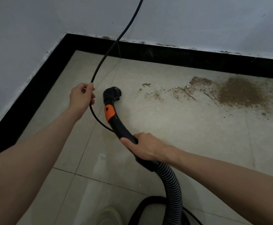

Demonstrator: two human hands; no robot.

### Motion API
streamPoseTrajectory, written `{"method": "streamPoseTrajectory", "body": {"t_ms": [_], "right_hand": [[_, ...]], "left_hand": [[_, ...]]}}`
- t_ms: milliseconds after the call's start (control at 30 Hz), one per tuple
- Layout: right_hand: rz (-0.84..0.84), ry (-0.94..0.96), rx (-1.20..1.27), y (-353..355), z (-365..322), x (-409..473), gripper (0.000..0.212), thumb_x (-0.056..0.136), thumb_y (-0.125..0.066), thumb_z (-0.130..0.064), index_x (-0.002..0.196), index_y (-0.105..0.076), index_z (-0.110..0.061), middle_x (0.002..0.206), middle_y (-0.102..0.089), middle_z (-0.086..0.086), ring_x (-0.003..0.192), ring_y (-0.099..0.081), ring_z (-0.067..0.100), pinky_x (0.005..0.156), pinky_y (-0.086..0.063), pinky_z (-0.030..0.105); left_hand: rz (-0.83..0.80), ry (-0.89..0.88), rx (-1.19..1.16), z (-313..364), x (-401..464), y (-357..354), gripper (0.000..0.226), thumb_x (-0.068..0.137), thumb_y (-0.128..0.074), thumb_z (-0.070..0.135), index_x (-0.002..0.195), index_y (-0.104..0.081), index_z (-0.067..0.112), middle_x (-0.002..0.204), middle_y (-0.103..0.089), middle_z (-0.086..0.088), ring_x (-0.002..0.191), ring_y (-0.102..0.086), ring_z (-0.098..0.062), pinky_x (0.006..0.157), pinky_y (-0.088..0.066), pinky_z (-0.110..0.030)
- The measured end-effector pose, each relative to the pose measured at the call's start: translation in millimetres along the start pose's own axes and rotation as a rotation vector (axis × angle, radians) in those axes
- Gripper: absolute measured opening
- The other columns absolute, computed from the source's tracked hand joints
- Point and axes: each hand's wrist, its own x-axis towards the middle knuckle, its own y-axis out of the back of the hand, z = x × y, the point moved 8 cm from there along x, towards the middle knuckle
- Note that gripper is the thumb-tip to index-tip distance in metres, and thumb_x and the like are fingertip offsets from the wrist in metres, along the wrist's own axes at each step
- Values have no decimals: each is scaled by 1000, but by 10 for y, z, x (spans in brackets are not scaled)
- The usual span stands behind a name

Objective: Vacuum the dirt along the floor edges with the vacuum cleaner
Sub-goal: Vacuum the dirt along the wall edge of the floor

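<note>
The dirt [236, 93] lies in a big brown patch on the floor [181, 127], near the black edge strip [197, 62] by the wall, so most of the job looks not yet done. The vacuum's brush head [114, 93] sits to the left of the dirt, apart from it. The right hand [142, 146] is the grip on the black vacuum handle [124, 127], fingers wrapped around it. The left hand [82, 96] pinches the black power cord [106, 54], lifting it away.

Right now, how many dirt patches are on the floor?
2: a big dirt pile right, near the baseboard, and a small dirt spot beside the brush nozzle; scattered specks between.
</note>
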Motion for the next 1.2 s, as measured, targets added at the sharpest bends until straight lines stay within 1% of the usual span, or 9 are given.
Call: {"method": "streamPoseTrajectory", "body": {"t_ms": [133, 233, 367, 433, 533, 733, 867, 1000, 1200], "right_hand": [[-35, 6, 18, -56, 77, -101, 53, 91, -35, -71, 82, -53, -23, 74, -60, -1, 67, -60, 16, 59, -46, 28], [45, -40, 69, 75, 215, -145, 53, 90, -37, -72, 74, -52, -23, 71, -58, -3, 66, -59, 15, 58, -44, 28], [151, -96, 155, 256, 376, -134, 51, 90, -38, -69, 73, -52, -23, 76, -66, 4, 74, -65, 22, 68, -50, 31], [161, -111, 172, 273, 405, -121, 51, 91, -38, -68, 73, -51, -23, 78, -67, 4, 75, -65, 23, 68, -50, 30], [156, -114, 187, 253, 377, -90, 50, 91, -38, -68, 72, -50, -23, 72, -60, 0, 68, -60, 17, 60, -45, 28], [129, -101, 175, 266, 242, 47, 51, 92, -37, -68, 71, -49, -23, 76, -59, 3, 73, -59, 23, 61, -42, 28], [196, -122, 273, 562, 266, 92, 55, 94, -39, -65, 74, -56, -17, 94, -67, 13, 87, -64, 29, 70, -44, 29], [228, -167, 381, 668, 425, -62, 56, 94, -41, -63, 83, -61, -12, 96, -68, 13, 91, -66, 28, 79, -51, 33], [192, -180, 286, 480, 488, -309, 51, 94, -40, -63, 70, -53, -20, 71, -58, -1, 65, -57, 14, 53, -39, 23]], "left_hand": [[-8, 6, 11, -8, -8, -27, 23, 99, -46, 31, 94, -58, 13, 70, -56, -2, 58, -54, -14, 65, -53, -31], [-11, 12, 9, -12, -16, -47, 23, 98, -47, 30, 87, -58, 15, 69, -56, -2, 56, -54, -13, 61, -52, -28], [-9, 33, 2, -20, -21, -56, 24, 98, -48, 30, 78, -57, 20, 67, -55, -2, 52, -52, -13, 59, -52, -28], [-11, 32, 9, -18, -30, -70, 24, 98, -48, 30, 80, -58, 17, 67, -55, -3, 52, -52, -14, 60, -52, -29], [-11, 34, 17, -20, -32, -77, 24, 98, -47, 30, 87, -58, 12, 67, -56, -3, 53, -52, -15, 62, -52, -32], [2, 48, 12, -11, -31, -97, 24, 98, -47, 28, 90, -58, 9, 66, -55, -4, 53, -51, -16, 60, -51, -30], [-3, 53, 3, -6, -53, -125, 25, 99, -47, 28, 91, -58, 7, 66, -54, -5, 53, -51, -18, 61, -51, -32], [-14, 48, 6, -15, -58, -132, 26, 99, -46, 29, 91, -59, 7, 67, -55, -5, 54, -52, -18, 61, -51, -31], [-13, 58, 9, -11, -65, -205, 26, 99, -46, 28, 93, -58, 6, 67, -54, -6, 54, -51, -18, 61, -50, -31]]}}
